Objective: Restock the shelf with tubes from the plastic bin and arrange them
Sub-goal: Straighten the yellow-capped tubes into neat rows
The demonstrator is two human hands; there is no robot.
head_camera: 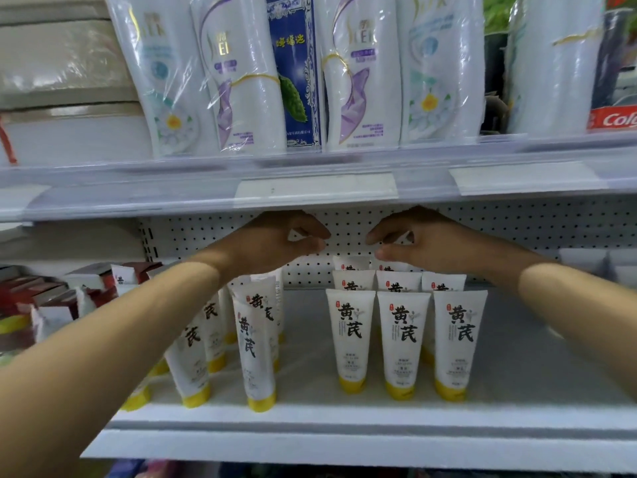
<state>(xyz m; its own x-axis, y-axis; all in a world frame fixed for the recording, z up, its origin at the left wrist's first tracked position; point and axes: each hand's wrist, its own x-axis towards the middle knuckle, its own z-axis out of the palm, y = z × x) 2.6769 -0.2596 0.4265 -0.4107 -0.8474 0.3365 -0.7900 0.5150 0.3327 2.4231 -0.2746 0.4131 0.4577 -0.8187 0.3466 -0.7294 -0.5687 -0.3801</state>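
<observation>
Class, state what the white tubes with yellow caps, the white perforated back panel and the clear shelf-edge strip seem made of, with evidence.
White tubes with yellow caps: probably soft plastic, satin; flat crimped tops.
White perforated back panel: likely painted metal, matte; regular punched holes.
Clear shelf-edge strip: glossy transparent plastic; labels show through.

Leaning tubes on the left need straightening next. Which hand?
Left. The left hand is nearer the leaning tubes; the right hand hangs over the tidy rows. Both look empty.

Head-worn, wide-angle. Faces straight into the shelf (344, 443) at close range, tilted slightly down onto its deck.
</observation>
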